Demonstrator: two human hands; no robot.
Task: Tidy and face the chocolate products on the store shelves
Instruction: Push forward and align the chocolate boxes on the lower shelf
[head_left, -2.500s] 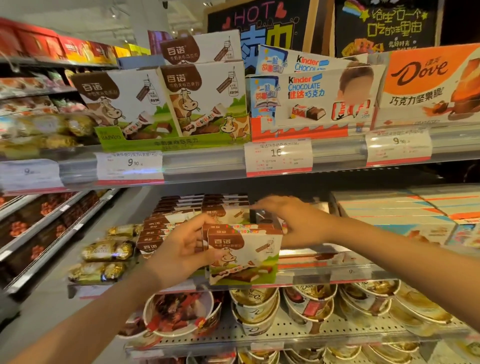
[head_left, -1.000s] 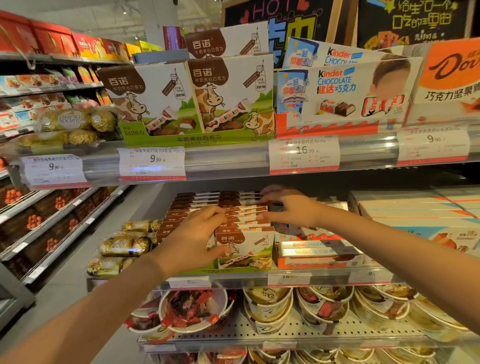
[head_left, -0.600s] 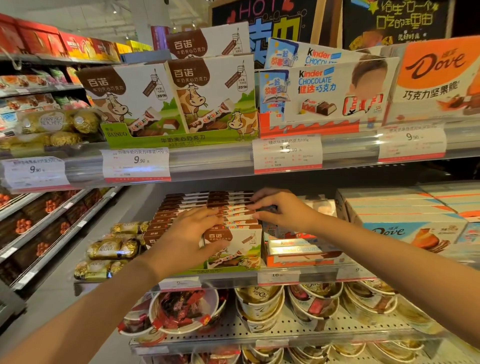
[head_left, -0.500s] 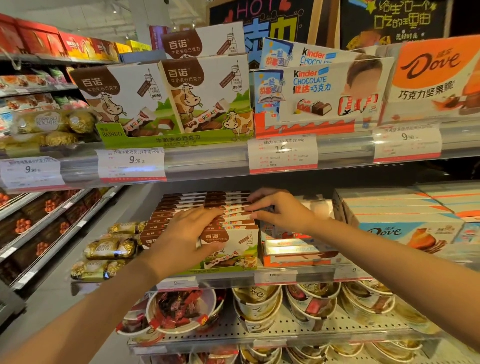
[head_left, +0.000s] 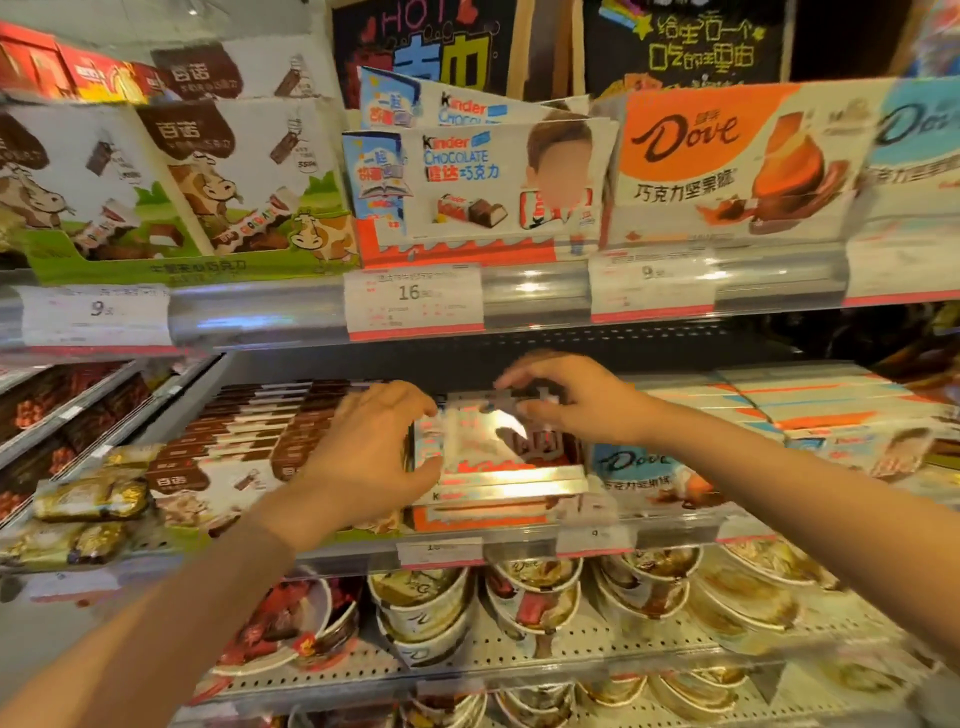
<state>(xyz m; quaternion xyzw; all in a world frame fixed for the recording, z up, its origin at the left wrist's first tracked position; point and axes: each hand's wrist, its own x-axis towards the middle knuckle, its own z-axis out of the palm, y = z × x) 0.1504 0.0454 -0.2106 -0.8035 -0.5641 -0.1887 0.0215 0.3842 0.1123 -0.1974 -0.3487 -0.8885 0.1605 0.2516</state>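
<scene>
**A:** Head view, blurry. Both hands are on the middle shelf (head_left: 519, 540), on the top box (head_left: 493, 441) of the Kinder stack (head_left: 498, 493).

**B:** Grip state?

**A:** Left hand (head_left: 374, 447) is curled round the box's left end, thumb at the front edge, fingers over the top. Right hand (head_left: 566, 400) is arched over the back right corner, fingertips pinching it as far as I can tell; blur hides the exact contact.

**B:** Where's the box relative to the hands?

**A:** Between them. Just right of the left palm, below and in front of the right fingers. Long axis looks to run across, hand to hand, roughly along the shelf lip. Front edge seems skewed a bit against the boxes under it.

**B:** Which hand's nearer?

**A:** Both touching. The left has the fuller hold, so I'd guess it steers and the right squares the back.

**B:** Neighbours?

**A:** Cow-print boxes (head_left: 234, 467) just left of the left hand, Dove box (head_left: 639, 467) below the right wrist. Tight either side, so likely a small twist and a slide forward.
</scene>
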